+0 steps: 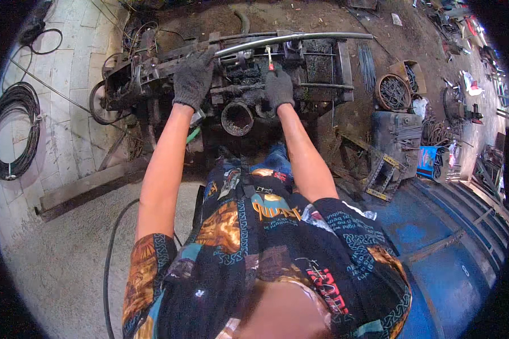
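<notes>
A long grey metal rod (300, 37) lies across the top of a dark, greasy machine (240, 85) and bows slightly. My left hand (193, 80), in a dark knit glove, is closed at the rod's left end; its fingertips are partly hidden. My right hand (279, 86), gloved alike, is closed around a slim tool with a red part and a pale, narrow upper end (270, 56). The tool points up toward the rod; its exact kind cannot be made out. A round, open pipe mouth (237, 118) sits on the near side of the machine, between my forearms.
To the right stand a round basket of metal pieces (393, 92), a cardboard box (408, 76), a bundle of thin rods (366, 66) and a dark metal cabinet (396, 135). Coiled black cable (17, 130) lies at left. A blue metal panel (435, 237) is at lower right.
</notes>
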`<state>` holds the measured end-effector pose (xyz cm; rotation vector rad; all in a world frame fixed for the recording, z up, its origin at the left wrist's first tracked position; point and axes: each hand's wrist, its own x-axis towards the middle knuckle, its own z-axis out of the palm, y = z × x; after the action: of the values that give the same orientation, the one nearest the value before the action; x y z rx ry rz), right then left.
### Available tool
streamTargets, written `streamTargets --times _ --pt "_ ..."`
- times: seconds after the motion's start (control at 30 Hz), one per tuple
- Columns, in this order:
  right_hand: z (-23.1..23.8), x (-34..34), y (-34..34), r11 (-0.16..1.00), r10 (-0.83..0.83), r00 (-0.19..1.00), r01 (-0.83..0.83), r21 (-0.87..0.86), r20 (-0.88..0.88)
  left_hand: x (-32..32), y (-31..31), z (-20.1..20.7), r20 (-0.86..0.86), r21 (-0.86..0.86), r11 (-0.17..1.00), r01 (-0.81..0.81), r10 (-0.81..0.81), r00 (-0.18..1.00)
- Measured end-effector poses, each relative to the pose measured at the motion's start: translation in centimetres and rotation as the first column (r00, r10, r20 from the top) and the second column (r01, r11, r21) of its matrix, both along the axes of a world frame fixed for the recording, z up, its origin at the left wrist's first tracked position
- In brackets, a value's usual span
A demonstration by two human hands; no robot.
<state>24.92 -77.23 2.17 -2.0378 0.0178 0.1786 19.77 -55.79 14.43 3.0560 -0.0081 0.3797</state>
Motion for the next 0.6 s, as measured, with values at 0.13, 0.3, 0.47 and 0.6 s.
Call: streamTargets --times 0.13,0.3,0.47,0.6 --pt "0.7 0.9 1.0 0.989 -0.027 0.997 0.015 -0.15 -0.075 0.2 0.4 -0.2 0.064 -0.001 0.999 0.043 -0.043 0.997" --pt "0.8 -0.8 1.0 0.984 0.036 0.967 -0.079 -0.161 -0.253 0.0 0.6 -0.3 0.008 -0.016 1.0 0.025 -0.025 1.0" --pt "-0.4 -3.7 -0.1 0.967 0.003 0.965 -0.071 -0.246 -0.264 0.2 0.3 -0.2 0.034 -0.022 0.999 0.038 -0.038 0.999" --pt "-1.2 -5.2 -0.8 0.969 0.023 0.958 -0.091 -0.229 -0.285 0.1 0.7 -0.9 0.054 -0.027 1.0 0.006 -0.005 0.999"
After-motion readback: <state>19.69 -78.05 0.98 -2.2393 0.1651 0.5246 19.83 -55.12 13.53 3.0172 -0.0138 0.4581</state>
